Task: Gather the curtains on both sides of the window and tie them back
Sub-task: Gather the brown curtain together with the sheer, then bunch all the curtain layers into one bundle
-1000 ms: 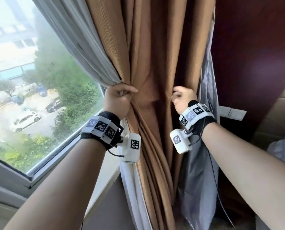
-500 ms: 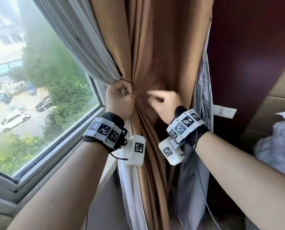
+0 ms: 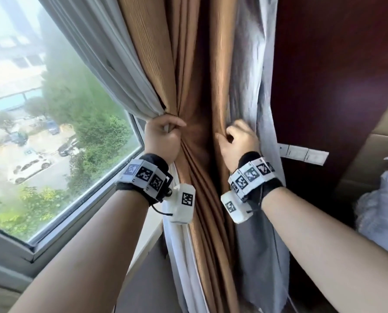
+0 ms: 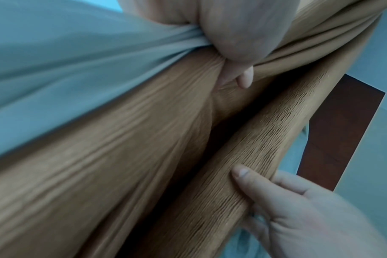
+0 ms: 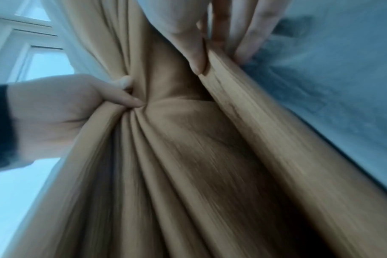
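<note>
Curtain bunched beside window, dark wall.

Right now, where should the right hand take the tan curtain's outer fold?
Take the outer fold at the left hand's height, coming from the wall side: thumb in front, fingers behind. It hangs as a narrow vertical roll, so the right hand can wrap it and sweep left.

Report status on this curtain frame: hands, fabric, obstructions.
Left hand grips the bunched tan curtain and grey sheer. Right hand pinches the curtain's right fold. No tieback in view. Nothing obstructing.
</note>
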The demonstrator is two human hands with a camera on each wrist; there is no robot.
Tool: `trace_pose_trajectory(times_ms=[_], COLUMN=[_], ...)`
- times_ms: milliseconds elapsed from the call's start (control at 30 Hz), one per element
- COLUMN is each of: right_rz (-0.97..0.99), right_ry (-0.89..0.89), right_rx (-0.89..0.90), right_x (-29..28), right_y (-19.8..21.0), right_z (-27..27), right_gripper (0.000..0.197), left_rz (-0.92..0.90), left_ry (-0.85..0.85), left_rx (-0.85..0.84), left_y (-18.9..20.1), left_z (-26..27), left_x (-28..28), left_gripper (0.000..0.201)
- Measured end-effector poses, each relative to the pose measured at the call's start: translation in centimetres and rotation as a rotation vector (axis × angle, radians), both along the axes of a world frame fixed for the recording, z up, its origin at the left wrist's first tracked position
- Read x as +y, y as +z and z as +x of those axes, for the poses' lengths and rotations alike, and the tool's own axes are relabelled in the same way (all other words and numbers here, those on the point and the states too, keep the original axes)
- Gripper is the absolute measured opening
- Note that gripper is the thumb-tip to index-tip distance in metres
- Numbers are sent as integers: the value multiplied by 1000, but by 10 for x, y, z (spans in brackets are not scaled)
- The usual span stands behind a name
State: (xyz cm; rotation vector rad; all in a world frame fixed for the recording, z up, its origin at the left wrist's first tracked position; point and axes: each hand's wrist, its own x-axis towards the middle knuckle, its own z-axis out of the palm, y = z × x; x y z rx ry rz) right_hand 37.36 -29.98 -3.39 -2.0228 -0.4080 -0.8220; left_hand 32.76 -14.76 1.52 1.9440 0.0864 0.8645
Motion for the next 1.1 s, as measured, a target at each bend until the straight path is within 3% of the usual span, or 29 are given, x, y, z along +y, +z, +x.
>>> trace_pose_trajectory(times_ms=[133, 267, 367, 467, 567, 733, 767, 833, 900, 1100], right_rz=[22, -62, 9, 76, 79, 19, -8, -26, -10, -115], right_ry=[46, 253, 303, 502, 425, -115, -153, -195, -181, 200], right_rx=[-48, 160, 316, 404, 466, 404, 401, 364, 343, 239], right_x=[0, 23, 27, 22, 13, -16, -19, -21, -24, 6], right_y=[-3, 11, 20, 17, 5, -6, -8, -10, -9, -14], right_z=[-7, -26, -35, -33, -13, 38, 47, 61, 71, 13], right_gripper=[28, 4, 29, 16, 24, 73, 71, 44, 24, 27], left_rz=[-25, -87, -120, -90, -55, -11, 3, -1, -8, -34], left_ry=[-13, -131, -196, -107, -43, -25, -29, -38, -34, 7], left_rx=[11, 0, 8, -31, -21, -4, -5, 2, 14, 33], left_y=[0, 4, 4, 0, -3, -3, -3, -1, 1, 6], left_z=[-4, -12, -17, -8, 1, -2, -3, -6, -7, -1], left_x=[-1, -14, -25, -20, -12, -10, -10, -11, -9, -3], left_gripper=[30, 22, 21, 36, 39, 43, 42, 38, 35, 31])
